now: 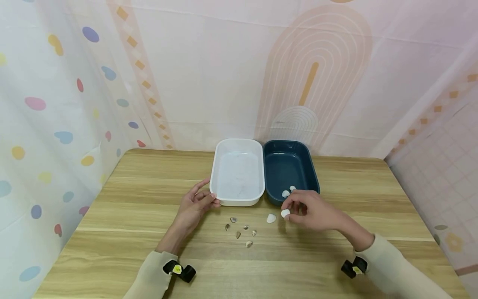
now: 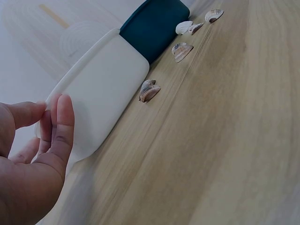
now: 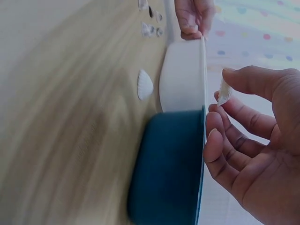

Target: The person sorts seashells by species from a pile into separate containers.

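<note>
My right hand (image 1: 317,211) pinches a white seashell (image 1: 285,213) between thumb and fingertips, just in front of the dark blue dish (image 1: 289,166). In the right wrist view the held shell appears edge-on. Two white seashells (image 1: 285,194) show inside the blue dish near its front; the hand may hide more. At the front left corner of the white dish (image 1: 239,174), my left hand (image 1: 194,207) grips the rim with thumb and fingers. Another white seashell (image 1: 270,218) lies on the table between the dishes and me.
Several small brownish seashells (image 1: 238,235) are scattered on the wooden table (image 1: 261,274) in front of the white dish. Both dishes stand side by side near the back edge. A patterned curtain (image 1: 209,74) hangs behind the table and along its sides.
</note>
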`<control>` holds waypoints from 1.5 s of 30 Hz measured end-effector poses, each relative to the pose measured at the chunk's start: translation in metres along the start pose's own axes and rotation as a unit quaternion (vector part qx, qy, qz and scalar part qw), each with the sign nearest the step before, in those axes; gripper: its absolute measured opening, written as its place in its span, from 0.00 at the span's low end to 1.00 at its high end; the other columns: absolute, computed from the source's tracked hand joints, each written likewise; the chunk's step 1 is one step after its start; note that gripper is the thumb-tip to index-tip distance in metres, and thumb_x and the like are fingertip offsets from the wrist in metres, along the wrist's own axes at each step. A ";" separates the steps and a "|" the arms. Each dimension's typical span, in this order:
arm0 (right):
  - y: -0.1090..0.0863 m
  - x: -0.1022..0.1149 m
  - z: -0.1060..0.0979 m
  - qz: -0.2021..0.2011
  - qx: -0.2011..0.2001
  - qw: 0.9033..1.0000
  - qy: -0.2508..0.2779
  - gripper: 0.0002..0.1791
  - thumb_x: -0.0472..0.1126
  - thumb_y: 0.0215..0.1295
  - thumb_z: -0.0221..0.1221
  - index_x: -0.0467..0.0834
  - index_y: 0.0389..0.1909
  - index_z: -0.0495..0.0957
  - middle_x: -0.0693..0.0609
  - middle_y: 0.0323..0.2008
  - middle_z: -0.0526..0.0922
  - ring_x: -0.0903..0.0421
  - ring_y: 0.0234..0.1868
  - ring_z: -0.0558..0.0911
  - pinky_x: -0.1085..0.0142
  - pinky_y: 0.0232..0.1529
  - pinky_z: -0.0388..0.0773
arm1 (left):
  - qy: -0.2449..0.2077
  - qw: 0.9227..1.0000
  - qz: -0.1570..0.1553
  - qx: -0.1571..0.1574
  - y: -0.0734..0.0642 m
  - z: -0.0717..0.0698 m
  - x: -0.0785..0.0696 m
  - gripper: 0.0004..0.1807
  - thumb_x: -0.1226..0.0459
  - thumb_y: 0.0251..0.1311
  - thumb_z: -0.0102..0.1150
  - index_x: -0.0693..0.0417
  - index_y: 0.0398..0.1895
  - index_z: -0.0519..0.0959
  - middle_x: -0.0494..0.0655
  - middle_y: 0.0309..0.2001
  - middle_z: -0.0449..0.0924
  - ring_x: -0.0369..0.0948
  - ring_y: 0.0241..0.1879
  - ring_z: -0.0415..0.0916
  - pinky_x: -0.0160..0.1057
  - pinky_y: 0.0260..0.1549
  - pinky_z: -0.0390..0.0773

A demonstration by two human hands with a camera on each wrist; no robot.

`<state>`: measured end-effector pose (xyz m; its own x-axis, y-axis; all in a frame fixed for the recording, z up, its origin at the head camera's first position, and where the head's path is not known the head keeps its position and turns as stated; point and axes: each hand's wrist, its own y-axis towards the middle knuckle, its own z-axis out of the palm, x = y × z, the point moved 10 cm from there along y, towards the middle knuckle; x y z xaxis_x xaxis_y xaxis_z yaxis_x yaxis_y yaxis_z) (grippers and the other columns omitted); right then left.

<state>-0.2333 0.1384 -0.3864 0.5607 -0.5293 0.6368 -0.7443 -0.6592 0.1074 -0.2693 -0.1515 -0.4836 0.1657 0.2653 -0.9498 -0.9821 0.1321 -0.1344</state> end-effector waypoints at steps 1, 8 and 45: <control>0.001 -0.001 -0.003 -0.001 -0.006 1.000 0.000 0.08 0.41 0.64 0.71 0.52 0.42 0.85 0.62 0.31 0.79 0.61 0.30 0.77 0.72 0.27 0.79 | 0.000 1.000 0.001 0.000 0.000 0.000 0.000 0.37 0.74 0.70 0.58 0.52 0.79 0.57 0.43 0.38 0.82 0.37 0.36 0.86 0.34 0.45 0.91; 0.010 -0.005 -0.021 0.009 -0.024 1.000 -0.017 0.09 0.42 0.63 0.71 0.51 0.43 0.85 0.61 0.36 0.82 0.65 0.33 0.78 0.69 0.29 0.82 | 0.000 1.000 0.000 0.002 0.000 0.000 0.000 0.37 0.74 0.70 0.58 0.52 0.79 0.57 0.43 0.37 0.82 0.37 0.36 0.86 0.34 0.45 0.91; 0.071 -0.054 -0.038 0.085 -0.002 0.992 -0.095 0.12 0.43 0.70 0.65 0.42 0.49 0.84 0.48 0.45 0.86 0.55 0.42 0.83 0.59 0.46 0.87 | -0.002 1.000 -0.001 -0.001 0.006 -0.002 0.003 0.36 0.74 0.71 0.57 0.52 0.79 0.59 0.45 0.39 0.82 0.37 0.36 0.86 0.36 0.46 0.91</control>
<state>-0.3299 0.1405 -0.3840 0.4853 -0.7236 0.4908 -0.8349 -0.5502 0.0143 -0.2748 -0.1515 -0.4873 0.1683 0.2694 -0.9482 -0.9818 0.1314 -0.1370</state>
